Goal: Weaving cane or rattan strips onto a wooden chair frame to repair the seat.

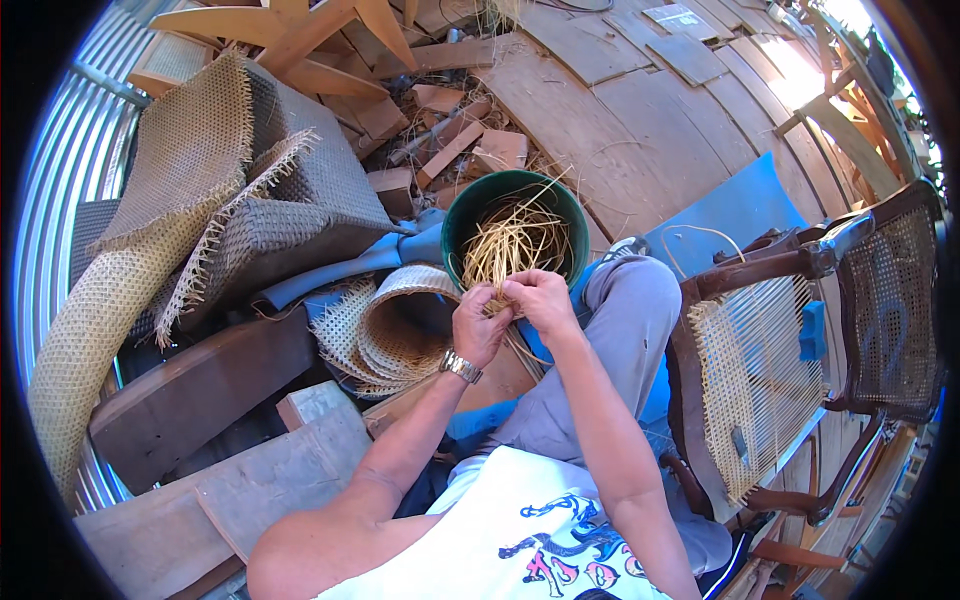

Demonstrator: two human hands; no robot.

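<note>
Cane strands (513, 238), head view: a loose, tangled bundle lies in a green bucket (451, 232), directly beyond the person's fingers and away from the body. Its near strands run lengthwise from the bucket toward the hands, while those farther back curl in several directions. The left hand (479, 326) and right hand (541, 300) meet at the near rim, the right slightly closer to the bundle. The fingers of both are drawn together in a pinch on the strands; how many each grips cannot be told. Rolled cane webbing (405, 325) lies left of the bucket; a partly caned chair (755, 390) stands tilted at right.
</note>
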